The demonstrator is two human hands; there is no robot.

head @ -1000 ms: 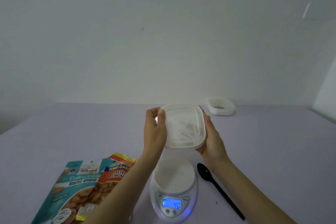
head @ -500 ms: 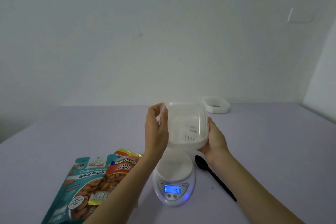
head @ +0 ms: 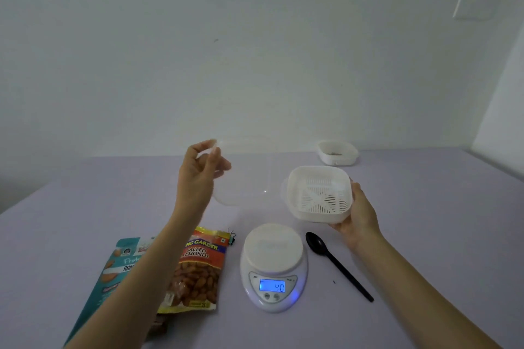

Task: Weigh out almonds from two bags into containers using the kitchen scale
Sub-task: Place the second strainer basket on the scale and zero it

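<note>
Head view: both forearms reach forward over a lilac table [head: 85, 207], with the hands raised and well apart.

The left hand [head: 202, 170] is lifted highest, its wrist bent back. Its thumb and fingertips are pressed together on the top corner of a clear plastic lid [head: 246, 178], which hangs from that pinch down and to the right, in the air above the table.

The right hand [head: 358, 215] is held lower, to the right of the lid. It cups a white square container [head: 319, 197] from the lower right, with its thumb against the right wall and its fingers curled beneath. The container is tilted so that its mouth faces the camera, showing a slotted bottom. It is in the air, above and a little to the right of the kitchen scale [head: 273, 266].

The scale stands on the table between the two forearms. Its round white platform is bare and its blue display is lit, showing 40.

Just right of the scale a black spoon [head: 337, 263] lies on the table, bowl away from the person.

To the left of the scale, the left forearm crosses over two bags lying flat. One is a red and yellow bag [head: 198, 272] printed "Salted Almonds". Beside it on the left is a teal almond bag [head: 113, 272].

A second white container [head: 337, 153] sits at the far edge of the table by the wall, with something dark inside.
</note>
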